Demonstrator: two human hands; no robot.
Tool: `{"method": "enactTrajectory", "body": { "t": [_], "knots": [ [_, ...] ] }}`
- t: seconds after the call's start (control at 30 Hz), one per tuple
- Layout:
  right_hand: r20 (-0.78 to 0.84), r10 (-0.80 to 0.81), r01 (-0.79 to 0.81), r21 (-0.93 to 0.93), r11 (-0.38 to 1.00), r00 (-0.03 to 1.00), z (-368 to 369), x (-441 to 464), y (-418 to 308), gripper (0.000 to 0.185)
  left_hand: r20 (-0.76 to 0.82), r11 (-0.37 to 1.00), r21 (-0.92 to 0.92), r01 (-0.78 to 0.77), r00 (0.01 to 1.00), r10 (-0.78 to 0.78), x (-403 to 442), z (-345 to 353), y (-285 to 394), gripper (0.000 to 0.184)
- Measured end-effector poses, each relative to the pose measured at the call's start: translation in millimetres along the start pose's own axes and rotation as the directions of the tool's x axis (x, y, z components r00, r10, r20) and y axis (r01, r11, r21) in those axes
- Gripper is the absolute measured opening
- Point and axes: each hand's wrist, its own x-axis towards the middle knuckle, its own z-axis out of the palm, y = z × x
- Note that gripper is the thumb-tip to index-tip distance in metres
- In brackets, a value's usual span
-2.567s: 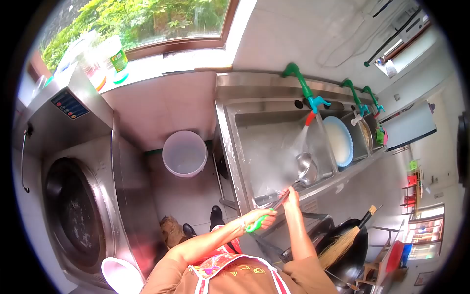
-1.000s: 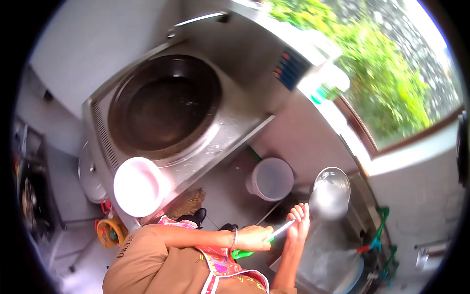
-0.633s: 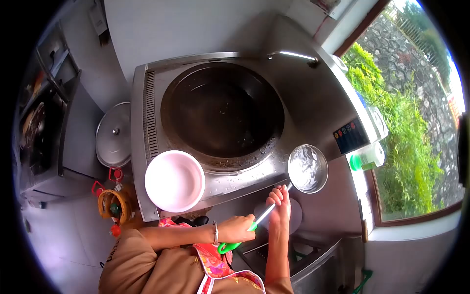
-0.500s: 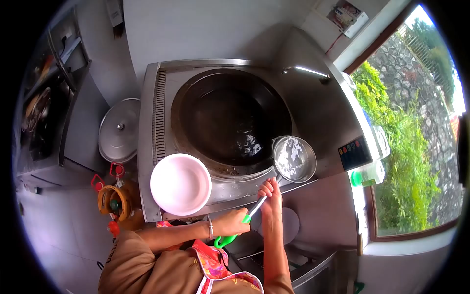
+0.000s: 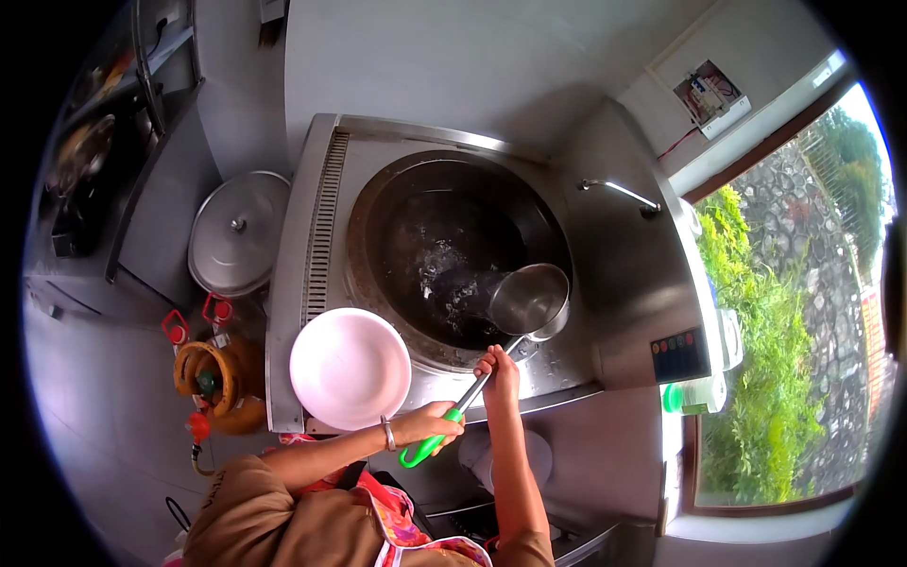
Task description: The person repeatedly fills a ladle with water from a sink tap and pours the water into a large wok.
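A large metal ladle (image 5: 535,295) with a long shaft and green grip is in both my hands. My left hand (image 5: 430,430), with a bangle at its wrist, is closed around the green grip. Higher up the shaft, just below the bowl, my right hand (image 5: 501,370) is wrapped around it. The ladle's bowl is tilted over the right front rim of a big dark wok (image 5: 378,274) set in the steel stove. Ripples and splashes show on the water (image 5: 444,269) in the wok. A white-pink basin (image 5: 350,369) stands on the stove's front left corner.
A steel splash wall with a tap (image 5: 619,194) and a button panel (image 5: 679,355) rises at the right, beside a window. At the left are a round metal lid (image 5: 236,241) and an orange gas cylinder (image 5: 231,387). A green-capped bottle (image 5: 694,395) stands by the window.
The ladle's bowl has moved from beyond the wok's right front edge to over it, and has tipped left. Its water has gone, and the wok's water now churns. Both hands shifted with the handle.
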Motion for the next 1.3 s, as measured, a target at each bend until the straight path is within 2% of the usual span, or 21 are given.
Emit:
{"method": "enactTrajectory", "body": {
  "t": [0.07, 0.13, 0.3, 0.37, 0.4, 0.47, 0.5, 0.57, 0.6, 0.7, 0.73, 0.8, 0.83, 0.87, 0.93, 0.97, 1.03, 1.1, 1.17, 1.23, 1.3],
  "knots": [
    [-0.018, -0.029, 0.028, -0.038, 0.999, 0.999, 4, -1, -4, 0.014, 0.053, 0.995, -0.098, -0.009, 0.999, 0.014, 4, -2, -4, 0.019],
    [-0.05, -0.134, 0.123, -0.18, 0.976, 0.99, 9, -4, -6, 0.014, 0.074, 0.995, -0.097, -0.016, 0.997, 0.023, 8, -2, -8, 0.019],
    [-0.041, -0.266, 0.242, -0.295, 0.924, 0.963, 12, -9, -10, 0.018, 0.186, 0.996, -0.085, -0.011, 0.982, 0.027, 24, -2, -24, 0.019],
    [-0.027, -0.381, 0.329, -0.451, 0.83, 0.924, 3, -9, -6, 0.018, 0.208, 0.998, -0.07, 0.0, 0.978, 0.015, 36, -1, -42, 0.017],
    [-0.032, -0.386, 0.332, -0.445, 0.831, 0.922, -1, -12, -6, 0.018, 0.226, 0.998, -0.059, 0.009, 0.974, 0.005, 41, 0, -51, 0.016],
    [-0.031, -0.486, 0.373, -0.6, 0.708, 0.873, -11, -20, -5, 0.018, 0.242, 0.997, -0.058, 0.042, 0.97, -0.027, 50, 8, -63, 0.014],
    [-0.08, -0.501, 0.357, -0.606, 0.711, 0.862, -22, -23, -4, 0.018, 0.282, 0.998, -0.046, 0.036, 0.959, -0.022, 55, 13, -71, 0.014],
    [-0.168, -0.473, 0.356, -0.457, 0.815, 0.865, -43, -41, -11, 0.017, 0.326, 0.999, -0.028, 0.039, 0.945, -0.028, 60, 29, -77, 0.015],
    [-0.209, -0.452, 0.365, -0.352, 0.862, 0.867, -57, -52, -14, 0.017, 0.35, 0.995, 0.068, 0.067, 0.933, -0.087, 61, 36, -80, 0.017],
    [-0.312, -0.452, 0.468, -0.026, 0.883, 0.836, -101, -115, -21, 0.013, 0.456, 0.964, 0.234, 0.123, 0.862, -0.221, 62, 68, -97, 0.02],
    [-0.323, -0.462, 0.496, 0.028, 0.868, 0.826, -116, -144, -22, 0.014, 0.512, 0.956, 0.275, 0.104, 0.826, -0.237, 61, 79, -108, 0.02],
    [-0.431, -0.534, 0.607, 0.038, 0.794, 0.727, -146, -199, -13, 0.016, 0.571, 0.913, 0.385, 0.136, 0.742, -0.351, 54, 109, -113, 0.021],
    [-0.492, -0.536, 0.643, 0.064, 0.764, 0.686, -159, -230, -6, 0.018, 0.606, 0.909, 0.353, 0.22, 0.687, -0.402, 54, 117, -140, 0.02],
    [-0.559, -0.532, 0.685, 0.092, 0.722, 0.636, -173, -258, 2, 0.02, 0.655, 0.876, 0.415, 0.248, 0.587, -0.476, 52, 133, -145, 0.02],
    [-0.727, -0.484, 0.75, 0.064, 0.658, 0.487, -193, -314, 25, 0.022, 0.622, 0.759, 0.434, 0.485, 0.448, -0.642, 40, 166, -152, 0.02],
    [-0.801, -0.429, 0.778, 0.073, 0.624, 0.418, -207, -342, 41, 0.024, 0.636, 0.665, 0.496, 0.558, 0.288, -0.716, 39, 186, -153, 0.02],
    [-0.913, -0.301, 0.806, 0.049, 0.59, 0.276, -233, -389, 78, 0.024, 0.656, 0.549, 0.519, 0.655, 0.106, -0.748, 32, 213, -190, 0.019],
    [-0.981, -0.133, 0.783, 0.029, 0.621, 0.142, -259, -428, 113, 0.022, 0.619, 0.392, 0.513, 0.763, -0.012, -0.786, 22, 246, -221, 0.015],
    [-0.997, -0.015, 0.776, 0.053, 0.628, 0.079, -290, -461, 149, 0.02, 0.59, 0.246, 0.491, 0.836, -0.111, -0.8, 15, 272, -256, 0.011],
    [-0.996, 0.081, 0.74, 0.078, 0.668, 0.032, -316, -489, 166, 0.019, 0.578, 0.169, 0.46, 0.872, -0.149, -0.802, 11, 294, -293, 0.011],
    [-0.985, 0.171, 0.713, 0.131, 0.688, 0.016, -344, -514, 179, 0.023, 0.563, -0.101, 0.321, 0.942, -0.275, -0.779, 9, 321, -322, 0.013]
  ]
}}
